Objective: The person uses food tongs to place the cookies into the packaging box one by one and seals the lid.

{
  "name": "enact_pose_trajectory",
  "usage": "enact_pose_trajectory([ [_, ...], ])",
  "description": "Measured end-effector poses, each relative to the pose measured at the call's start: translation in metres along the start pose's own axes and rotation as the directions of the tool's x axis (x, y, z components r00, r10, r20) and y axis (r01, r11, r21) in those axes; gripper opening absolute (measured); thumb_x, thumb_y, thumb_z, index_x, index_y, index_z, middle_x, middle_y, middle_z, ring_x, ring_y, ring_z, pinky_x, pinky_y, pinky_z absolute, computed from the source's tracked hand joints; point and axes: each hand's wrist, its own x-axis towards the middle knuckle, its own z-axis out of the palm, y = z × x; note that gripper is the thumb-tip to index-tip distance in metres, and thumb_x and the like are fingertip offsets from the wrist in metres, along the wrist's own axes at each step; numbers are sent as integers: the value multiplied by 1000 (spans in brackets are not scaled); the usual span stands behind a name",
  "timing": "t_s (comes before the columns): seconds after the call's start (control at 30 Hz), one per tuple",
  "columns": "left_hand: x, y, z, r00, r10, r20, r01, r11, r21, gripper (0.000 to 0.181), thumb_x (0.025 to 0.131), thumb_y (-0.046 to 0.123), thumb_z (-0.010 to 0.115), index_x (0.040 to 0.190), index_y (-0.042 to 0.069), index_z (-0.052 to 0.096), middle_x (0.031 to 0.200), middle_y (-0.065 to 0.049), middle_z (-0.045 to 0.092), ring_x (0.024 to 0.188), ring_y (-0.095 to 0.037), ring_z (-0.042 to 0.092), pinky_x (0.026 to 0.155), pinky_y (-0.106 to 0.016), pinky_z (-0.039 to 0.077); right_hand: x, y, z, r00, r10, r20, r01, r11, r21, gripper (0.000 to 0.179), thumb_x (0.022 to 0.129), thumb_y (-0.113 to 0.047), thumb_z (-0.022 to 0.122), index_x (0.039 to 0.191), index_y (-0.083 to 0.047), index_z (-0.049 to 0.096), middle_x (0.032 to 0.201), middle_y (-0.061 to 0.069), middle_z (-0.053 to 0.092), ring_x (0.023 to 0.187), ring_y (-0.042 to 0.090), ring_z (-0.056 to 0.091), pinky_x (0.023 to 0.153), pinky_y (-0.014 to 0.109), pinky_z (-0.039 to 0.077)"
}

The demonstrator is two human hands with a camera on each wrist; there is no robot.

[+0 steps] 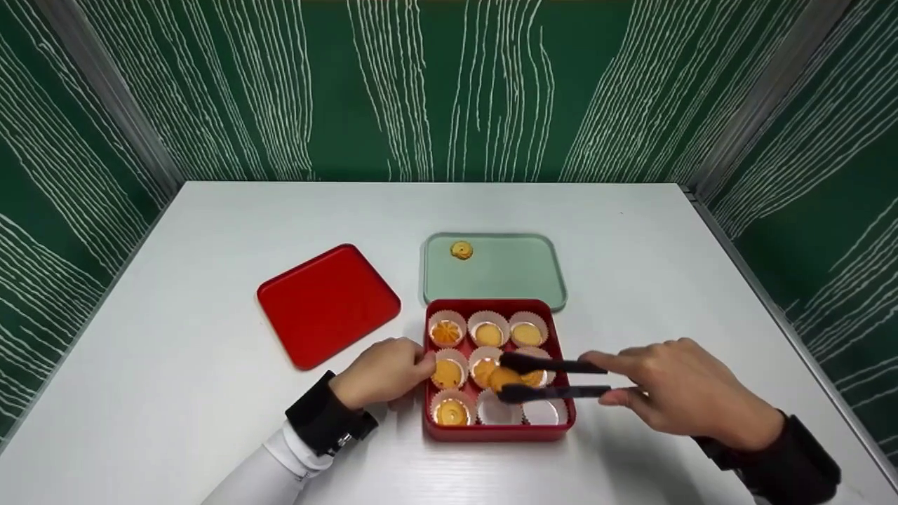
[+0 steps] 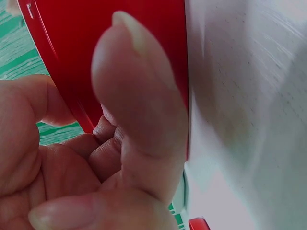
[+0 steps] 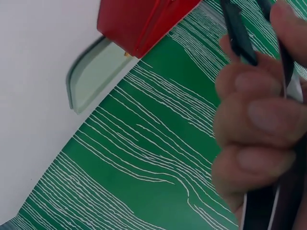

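Note:
A red square box (image 1: 499, 433) holds rows of pale paper cups, several with cookies. Two front-row cups, the middle one (image 1: 498, 410) and the right one (image 1: 544, 414), show no cookie. My left hand (image 1: 389, 372) grips the box's left wall, thumb at the rim; the left wrist view shows fingers curled by the red wall (image 2: 72, 28). Black tongs (image 1: 558, 393) are in my right hand (image 1: 680, 386), their arms reaching over the box from the right. Between the tong tips is a golden cookie (image 1: 504, 379), overlapping the middle cups.
Behind the box lies a pale green tray (image 1: 505, 273) with one round cookie (image 1: 461, 250) at its far left. A red lid-like tray (image 1: 330, 305) sits at an angle to the left on the white table (image 1: 210, 421). Green patterned panels (image 1: 379, 91) enclose the back and sides.

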Motion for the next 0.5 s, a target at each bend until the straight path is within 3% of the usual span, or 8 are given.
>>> enact_pose_trajectory([
  [0.2, -1, -1, 0, 1000, -2, -1, 2, 1000, -3, 39, 103, 26, 54, 66, 16, 52, 50, 3, 49, 41, -15, 55, 50, -30, 45, -4, -2, 10, 997, -73, 16, 73, 997, 23, 39, 94, -41, 77, 125, -18, 74, 78, -15, 67, 55, -6, 40, 49, 18, 32],
  [0.37, 0, 0, 0, 1000, -3, 1, 3, 1000, -3, 39, 104, 26, 54, 65, 17, 51, 50, 3, 50, 41, -15, 54, 51, -30, 45, -1, -6, 11, 996, -84, 37, 83, 996, 11, 40, 91, -35, 81, 126, -17, 74, 79, -10, 70, 54, -3, 43, 49, 20, 35],
  [0.5, 0, 0, 0, 1000, 3, -6, -3, 1000, 4, 40, 104, 27, 54, 65, 17, 51, 50, 3, 50, 41, -15, 54, 51, -31, 46, 2, -8, 12, 994, -101, 43, 102, 995, -15, 41, 92, -40, 79, 126, -17, 74, 79, -8, 71, 53, -2, 44, 48, 20, 34],
])
